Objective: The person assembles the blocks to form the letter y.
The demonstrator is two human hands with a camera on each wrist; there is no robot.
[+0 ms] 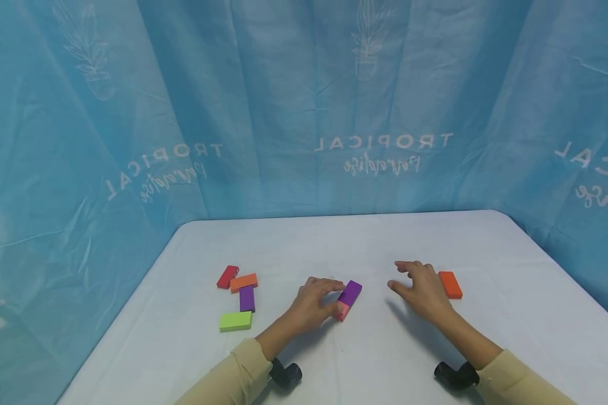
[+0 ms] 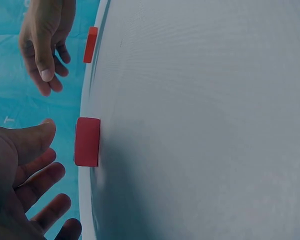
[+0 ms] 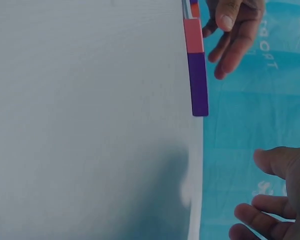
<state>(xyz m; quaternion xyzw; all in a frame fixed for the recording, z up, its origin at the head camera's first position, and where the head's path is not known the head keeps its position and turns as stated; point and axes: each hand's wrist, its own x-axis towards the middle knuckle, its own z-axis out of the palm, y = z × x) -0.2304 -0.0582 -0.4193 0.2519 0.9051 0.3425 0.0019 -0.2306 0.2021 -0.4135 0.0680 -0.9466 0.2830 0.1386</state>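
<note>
A purple block (image 1: 351,291) and a pink block (image 1: 342,311) lie end to end on the white table, forming one slanted row. Over the near end of that row is my left hand (image 1: 310,305), thumb and fingers spread around it. In the left wrist view the pink block (image 2: 87,142) shows a gap from the thumb and fingers of my left hand (image 2: 32,175). My right hand (image 1: 421,288) hovers above the table further right, fingers relaxed and holding nothing. Just beyond its wrist side lies an orange block (image 1: 450,285).
At the left of the table are a red block (image 1: 227,277), a second orange block (image 1: 244,283), a second purple block (image 1: 246,298) and a lime green block (image 1: 235,321). A blue printed curtain (image 1: 294,112) hangs behind and beside the white table (image 1: 365,360).
</note>
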